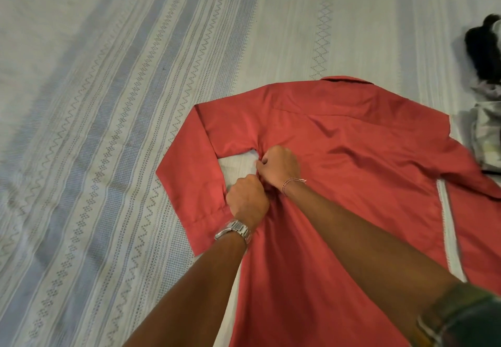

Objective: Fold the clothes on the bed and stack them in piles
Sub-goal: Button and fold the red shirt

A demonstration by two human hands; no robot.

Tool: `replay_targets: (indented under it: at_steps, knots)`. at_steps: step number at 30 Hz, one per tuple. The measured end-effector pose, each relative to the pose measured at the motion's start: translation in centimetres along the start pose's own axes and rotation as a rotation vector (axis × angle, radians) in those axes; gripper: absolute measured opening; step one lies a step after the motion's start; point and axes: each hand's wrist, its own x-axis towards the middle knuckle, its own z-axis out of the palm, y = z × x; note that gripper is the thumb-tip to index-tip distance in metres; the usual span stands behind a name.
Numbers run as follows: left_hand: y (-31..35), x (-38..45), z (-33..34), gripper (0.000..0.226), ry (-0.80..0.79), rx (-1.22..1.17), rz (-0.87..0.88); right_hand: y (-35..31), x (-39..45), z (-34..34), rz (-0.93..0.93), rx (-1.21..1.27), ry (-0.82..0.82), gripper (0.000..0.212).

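A red long-sleeved shirt [352, 162] lies back-up on the bed, collar at the far side. Its left sleeve bends down along the body's left edge, cuff near me. My left hand [248, 201], with a metal watch on the wrist, grips the shirt's left side seam just below the armpit. My right hand [279, 166], with a thread bracelet, pinches the same seam right at the armpit, touching the left hand. The shirt's right sleeve runs off toward the right edge of the view.
The bed cover [108, 102] is pale with blue-grey patterned stripes and spreads wide to the left and far side. A heap of other clothes [485, 81], dark and light pieces, lies at the right edge beside the shirt's shoulder.
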Motion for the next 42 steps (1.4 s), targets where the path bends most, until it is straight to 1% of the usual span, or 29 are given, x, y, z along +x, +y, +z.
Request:
replay_targets:
  at_steps: [2,3,6,8,11,14,16,18,21,23,24,26,27,28,30,32,33,34,35,37,38,40,41,42]
  knots:
    - [-0.5,0.2,-0.2,0.041,-0.026,-0.140,-0.053,-0.3,0.1,-0.3,0.034,0.072,-0.020,0.027]
    - [-0.9,0.4,-0.4,0.041,-0.051,-0.207,-0.073,-0.5,0.3,-0.4,0.048,0.113,-0.020,0.024]
    - [-2.2,1.5,-1.0,0.026,-0.143,-0.443,-0.081,-1.2,0.1,-0.7,0.080,0.217,-0.003,0.016]
    - [-2.9,2.1,-1.5,0.019,-0.168,-0.599,-0.103,-1.4,0.1,-0.5,0.095,0.255,0.011,0.015]
    - [-3.7,2.2,-2.0,0.016,-0.181,-0.725,-0.160,-2.0,0.1,-0.1,0.122,0.302,0.038,0.018]
    - [-4.5,2.2,-1.5,0.021,-0.122,-0.711,-0.143,-2.2,-0.3,0.6,0.113,0.336,0.059,0.019]
    - [-4.7,1.9,-1.0,0.018,-0.079,-0.637,-0.078,-2.0,-0.5,1.1,0.085,0.373,0.041,0.019]
    - [-4.7,1.3,-0.8,0.018,-0.078,-0.563,-0.050,-1.4,-0.7,1.6,0.054,0.427,0.033,0.016]
    - [-5.2,0.5,-0.3,0.023,-0.176,-0.455,-0.007,-0.9,-1.2,1.7,0.040,0.492,0.021,0.014]
    - [-5.8,0.1,-0.2,0.032,-0.266,-0.406,-0.042,-0.5,-1.8,1.7,0.056,0.430,0.023,0.020]
    - [-6.1,-0.2,-0.4,0.032,-0.317,-0.420,-0.079,-0.3,-2.4,1.6,0.054,0.376,0.017,0.025]
    - [-6.4,-0.8,-0.8,0.028,-0.416,-0.520,-0.147,-0.2,-3.7,1.8,0.027,0.288,-0.047,0.041]
    - [-6.6,-1.0,-0.8,0.026,-0.436,-0.555,-0.163,-0.2,-4.3,1.8,0.017,0.261,-0.090,0.046]
    - [-6.7,-1.1,-0.8,0.027,-0.424,-0.611,-0.172,-0.1,-4.8,2.0,0.006,0.250,-0.125,0.048]
    - [-7.0,-1.3,-0.3,0.030,-0.327,-0.664,-0.154,0.3,-5.8,2.6,-0.026,0.290,-0.145,0.038]
    - [-7.1,-2.1,0.5,0.037,-0.228,-0.630,-0.106,0.9,-6.6,2.8,-0.049,0.412,-0.146,0.021]
    - [-7.2,-2.9,0.8,0.037,-0.206,-0.605,-0.090,1.0,-7.0,2.7,-0.056,0.486,-0.153,0.015]
    - [-7.4,-3.8,1.1,0.034,-0.188,-0.611,-0.086,1.1,-7.6,2.6,-0.060,0.568,-0.173,0.012]
    - [-7.6,-4.7,1.3,0.031,-0.191,-0.590,-0.081,1.3,-8.3,2.4,-0.051,0.643,-0.200,0.013]
    - [-8.2,-6.1,1.6,0.028,-0.210,-0.470,-0.050,1.9,-9.7,2.0,-0.059,0.725,-0.215,0.017]
    - [-8.6,-6.7,1.7,0.027,-0.231,-0.415,-0.043,2.2,-10.6,1.9,-0.081,0.716,-0.178,0.016]
    - [-9.6,-7.8,2.1,0.031,-0.269,-0.407,-0.051,3.1,-12.8,1.6,-0.121,0.589,-0.065,0.015]
    - [-10.0,-8.5,2.2,0.032,-0.284,-0.422,-0.055,3.6,-14.2,1.6,-0.134,0.508,-0.030,0.018]
    - [-10.5,-8.7,2.4,0.032,-0.290,-0.452,-0.067,4.0,-15.4,1.8,-0.152,0.448,-0.037,0.021]
